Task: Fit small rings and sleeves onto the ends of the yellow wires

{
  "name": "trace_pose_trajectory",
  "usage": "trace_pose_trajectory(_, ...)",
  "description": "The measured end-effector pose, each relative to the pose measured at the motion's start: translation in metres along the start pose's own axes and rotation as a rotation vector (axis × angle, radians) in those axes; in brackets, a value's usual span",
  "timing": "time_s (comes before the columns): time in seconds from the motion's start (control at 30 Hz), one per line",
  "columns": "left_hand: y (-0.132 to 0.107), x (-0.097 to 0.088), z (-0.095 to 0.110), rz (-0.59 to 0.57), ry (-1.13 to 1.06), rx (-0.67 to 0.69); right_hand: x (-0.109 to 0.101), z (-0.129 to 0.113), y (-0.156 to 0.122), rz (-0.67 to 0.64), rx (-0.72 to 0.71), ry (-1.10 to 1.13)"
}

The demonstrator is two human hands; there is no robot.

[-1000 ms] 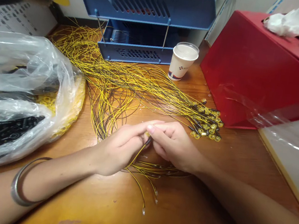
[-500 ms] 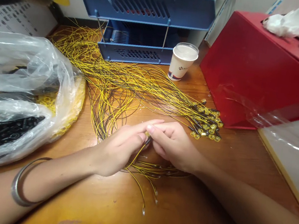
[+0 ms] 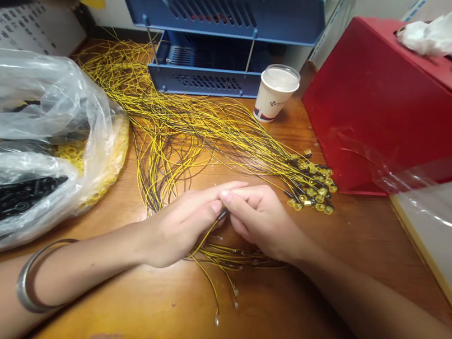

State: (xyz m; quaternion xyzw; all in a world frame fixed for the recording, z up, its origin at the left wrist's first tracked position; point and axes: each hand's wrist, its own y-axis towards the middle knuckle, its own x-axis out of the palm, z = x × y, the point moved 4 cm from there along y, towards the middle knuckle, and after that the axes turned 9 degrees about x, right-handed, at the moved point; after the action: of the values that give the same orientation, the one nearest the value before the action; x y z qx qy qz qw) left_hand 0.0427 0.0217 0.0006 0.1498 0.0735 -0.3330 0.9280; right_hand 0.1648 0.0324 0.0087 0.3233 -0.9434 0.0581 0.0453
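My left hand (image 3: 184,223) and my right hand (image 3: 263,217) meet over the table, fingers closed and touching. Between the thumbs shows a small black sleeve (image 3: 223,214) on the end of a yellow-and-black wire (image 3: 210,230). Fingers cover most of that end, so its tip is hidden. Under the hands lie several loose wires (image 3: 221,259) with small clear tips toward the table's front. Beyond the hands, a large bundle of yellow and black wires (image 3: 199,120) runs right to a cluster of yellow clear caps (image 3: 314,191) on black sleeves.
At left, a plastic bag (image 3: 106,89) holds black sleeves (image 3: 4,201) and yellow caps (image 3: 107,166). A paper cup (image 3: 274,97) of pale liquid stands beside the blue tray rack (image 3: 224,13). The red box (image 3: 389,103) takes up the right back of the wooden table (image 3: 146,305).
A yellow bit seen between the thumbs before is now covered, and more of the black sleeve shows there. The hands have shifted very little.
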Motion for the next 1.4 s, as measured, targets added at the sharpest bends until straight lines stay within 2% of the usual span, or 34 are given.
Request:
trace_pose_trajectory(0.1, 0.0007, -0.0005, 0.0007, -0.026, -0.010, 0.019, 0.0001, -0.0014, -0.0005, 0.009, -0.012, -0.024)
trace_pose_trajectory(0.37, 0.0009, -0.0004, 0.0004, 0.004, -0.122, -0.049, -0.0049, -0.0019, -0.0022, 0.050, -0.055, -0.100)
trace_pose_trajectory(0.57, 0.0014, 0.0000, 0.0003, -0.010, -0.085, -0.064, -0.0020, -0.0012, -0.0012, 0.001, 0.016, -0.027)
trace_pose_trajectory(0.93, 0.0033, 0.0010, 0.0038, -0.052, -0.064, -0.017, -0.0003, 0.0007, 0.0000, 0.008, 0.032, -0.049)
trace_pose_trajectory(1.4, 0.0039, 0.0014, 0.0046, 0.003, -0.122, -0.041, -0.0057, 0.0005, -0.0014, 0.048, -0.001, -0.148)
